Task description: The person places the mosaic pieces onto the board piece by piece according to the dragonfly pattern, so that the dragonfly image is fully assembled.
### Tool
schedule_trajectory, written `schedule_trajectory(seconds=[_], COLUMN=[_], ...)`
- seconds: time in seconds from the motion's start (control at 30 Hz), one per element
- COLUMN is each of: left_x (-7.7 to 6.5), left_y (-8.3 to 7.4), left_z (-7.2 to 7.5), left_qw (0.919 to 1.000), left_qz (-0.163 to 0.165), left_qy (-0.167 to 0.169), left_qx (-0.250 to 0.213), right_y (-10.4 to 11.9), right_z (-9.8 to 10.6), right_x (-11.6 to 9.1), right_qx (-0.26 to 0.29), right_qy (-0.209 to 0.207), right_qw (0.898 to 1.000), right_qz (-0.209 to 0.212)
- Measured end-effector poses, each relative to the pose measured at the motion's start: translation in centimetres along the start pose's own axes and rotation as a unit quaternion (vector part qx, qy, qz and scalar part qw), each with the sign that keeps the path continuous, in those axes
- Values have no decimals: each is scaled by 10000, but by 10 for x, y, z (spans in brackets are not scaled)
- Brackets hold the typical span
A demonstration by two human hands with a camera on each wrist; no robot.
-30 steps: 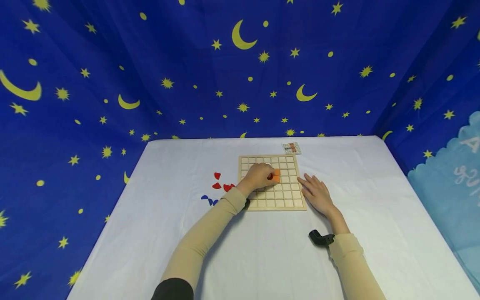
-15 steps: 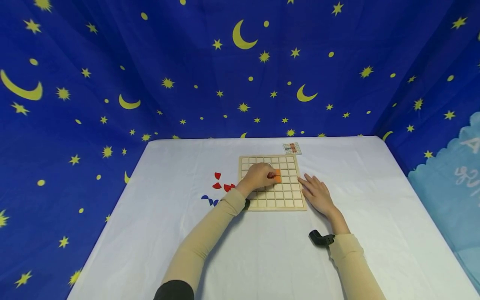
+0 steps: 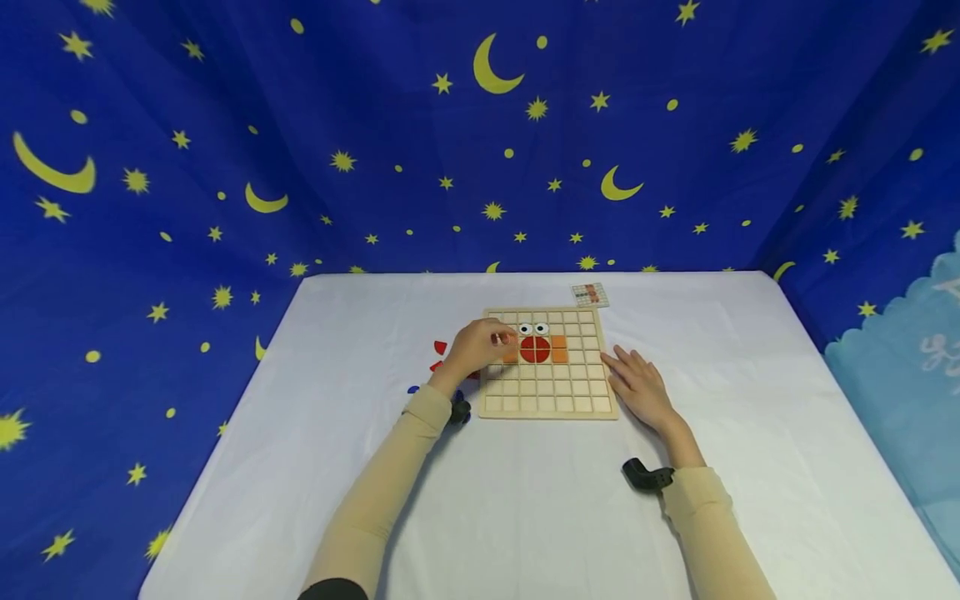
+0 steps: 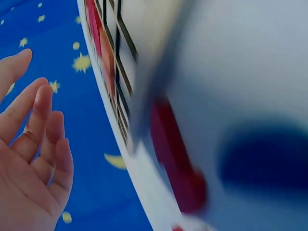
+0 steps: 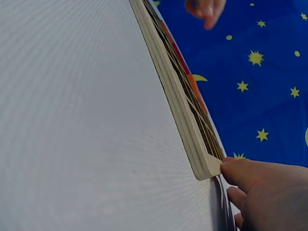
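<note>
A square wooden grid board [image 3: 555, 405] lies on the white table, with a red circle [image 3: 535, 350] of quarter pieces in it. Two eye tiles [image 3: 533, 329] sit just above the circle, and orange tiles [image 3: 559, 349] flank it, the left ones partly hidden. My left hand [image 3: 474, 345] is over the board's left side, beside those orange tiles. In the left wrist view the fingers [image 4: 42, 130] are loosely bent, apart from the thumb, with nothing between them. My right hand [image 3: 642, 388] rests at the board's right edge; its thumb [image 5: 240, 169] touches the frame's corner.
Red quarter pieces [image 3: 440, 347] and blue pieces [image 3: 413, 390] lie left of the board, partly behind the left hand and wrist. A small patterned card [image 3: 591, 295] lies at the board's far right corner. Blue starry cloth [image 3: 420, 133] hangs behind the table.
My left hand has drawn back to the left from the middle of the board, uncovering the red circle, the eye tiles and the right orange tiles. My right hand has stayed at the edge.
</note>
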State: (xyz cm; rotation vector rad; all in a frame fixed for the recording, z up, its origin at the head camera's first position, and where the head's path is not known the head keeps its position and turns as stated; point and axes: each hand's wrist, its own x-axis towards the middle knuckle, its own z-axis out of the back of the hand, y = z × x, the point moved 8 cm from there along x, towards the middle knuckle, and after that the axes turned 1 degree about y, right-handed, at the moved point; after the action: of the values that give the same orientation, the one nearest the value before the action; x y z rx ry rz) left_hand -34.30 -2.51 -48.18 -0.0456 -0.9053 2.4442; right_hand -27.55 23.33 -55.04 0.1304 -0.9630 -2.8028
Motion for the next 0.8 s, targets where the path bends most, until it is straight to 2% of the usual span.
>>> schedule_trajectory(seconds=[0.33, 0.43, 0.6, 0.8], left_x=[-35, -44, -59, -69], left_y=[46, 63, 84, 100], left_z=[41, 50, 61, 69], left_qw=[9977, 9954, 9909, 9893], left_qz=[483, 640, 853, 918], left_qy=[-417, -542, -731, -867], left_qx=[-208, -474, -735, -736], right_y=[1, 1, 0, 0], right_z=[4, 4, 2, -1], right_x=[0, 0, 1, 1], right_qx=[6, 22, -31, -61], right_qy=[-80, -66, -3, 73], right_qw=[9999, 9999, 10000, 10000], right_qz=[137, 105, 7, -17])
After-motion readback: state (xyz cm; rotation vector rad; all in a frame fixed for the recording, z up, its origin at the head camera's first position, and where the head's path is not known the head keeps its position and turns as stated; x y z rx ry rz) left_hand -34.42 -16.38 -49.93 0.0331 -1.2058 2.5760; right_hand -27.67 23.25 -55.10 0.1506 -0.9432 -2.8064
